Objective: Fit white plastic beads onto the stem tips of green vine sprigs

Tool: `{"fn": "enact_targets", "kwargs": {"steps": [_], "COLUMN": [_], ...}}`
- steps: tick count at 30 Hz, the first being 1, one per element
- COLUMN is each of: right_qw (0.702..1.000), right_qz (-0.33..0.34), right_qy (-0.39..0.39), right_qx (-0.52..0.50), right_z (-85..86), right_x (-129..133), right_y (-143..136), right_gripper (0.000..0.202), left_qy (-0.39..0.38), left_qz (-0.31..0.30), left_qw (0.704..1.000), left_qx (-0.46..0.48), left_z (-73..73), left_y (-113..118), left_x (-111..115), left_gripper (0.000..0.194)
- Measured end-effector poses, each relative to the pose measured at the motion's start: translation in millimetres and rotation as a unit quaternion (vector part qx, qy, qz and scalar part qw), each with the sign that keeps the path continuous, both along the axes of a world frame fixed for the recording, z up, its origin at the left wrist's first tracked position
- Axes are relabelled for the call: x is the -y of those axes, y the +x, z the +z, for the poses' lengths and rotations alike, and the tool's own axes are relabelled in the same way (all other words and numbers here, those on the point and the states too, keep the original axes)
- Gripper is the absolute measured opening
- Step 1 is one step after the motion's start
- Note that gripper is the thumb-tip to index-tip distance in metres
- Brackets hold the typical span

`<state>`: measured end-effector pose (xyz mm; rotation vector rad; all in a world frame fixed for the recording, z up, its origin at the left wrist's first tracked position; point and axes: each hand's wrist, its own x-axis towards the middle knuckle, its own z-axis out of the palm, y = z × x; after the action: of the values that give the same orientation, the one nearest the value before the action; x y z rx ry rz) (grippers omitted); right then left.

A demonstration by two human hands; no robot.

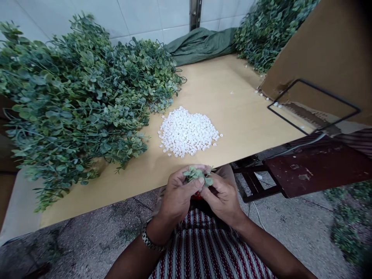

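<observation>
Just off the table's front edge, my left hand (180,190) and my right hand (222,195) meet over my lap. Between their closed fingers and thumbs sits a small artificial leaf sprig (197,174), green with rounded leaves. Both thumbs press at its lower part, where the fingers hide the stem. Something red shows just below the thumbs, too covered to name. Right beyond my hands, a pile of small white plastic pieces (187,131) lies on the table (232,128).
A big heap of artificial greenery (87,97) covers the table's left side. More greenery (270,31) stands at the back right, by a green cloth (203,44). A cardboard box (322,50) and a black wire frame (314,106) are at right, above a dark red stool (319,168).
</observation>
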<state>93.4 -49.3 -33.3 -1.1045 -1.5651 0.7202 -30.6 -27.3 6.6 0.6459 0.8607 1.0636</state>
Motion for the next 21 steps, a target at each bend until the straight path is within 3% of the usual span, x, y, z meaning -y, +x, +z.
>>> {"fn": "enact_targets", "kwargs": {"steps": [7, 11, 14, 17, 19, 21], "right_qw": [0.997, 0.987, 0.981, 0.977, 0.958, 0.933], "right_qz": [0.045, 0.118, 0.136, 0.069, -0.004, -0.035], "right_qy": [0.032, 0.025, 0.023, 0.085, 0.124, 0.136], "right_qx": [0.046, 0.104, 0.137, 0.185, 0.26, 0.331], "right_z": [-0.1, 15.4, 29.7, 35.3, 32.4, 26.5], "right_x": [-6, -12, -22, -43, -61, -76], "right_y": [-4, 7, 25, 49, 62, 71], "right_gripper": [0.016, 0.018, 0.015, 0.01, 0.013, 0.016], "left_qy": [0.046, 0.038, 0.04, 0.043, 0.034, 0.016], "left_qz": [0.028, 0.043, 0.064, 0.081, 0.059, 0.029], "left_qw": [0.998, 0.998, 0.997, 0.996, 0.998, 0.999], "left_qx": [-0.027, -0.024, -0.015, -0.015, -0.013, -0.002], "left_z": [-2.3, -0.5, 2.8, 6.4, 8.5, 9.8], "left_y": [1, -1, -3, -7, -8, -8], "left_x": [3, 1, -2, -8, -11, -15], "left_gripper": [0.005, 0.01, 0.018, 0.021, 0.022, 0.022]}}
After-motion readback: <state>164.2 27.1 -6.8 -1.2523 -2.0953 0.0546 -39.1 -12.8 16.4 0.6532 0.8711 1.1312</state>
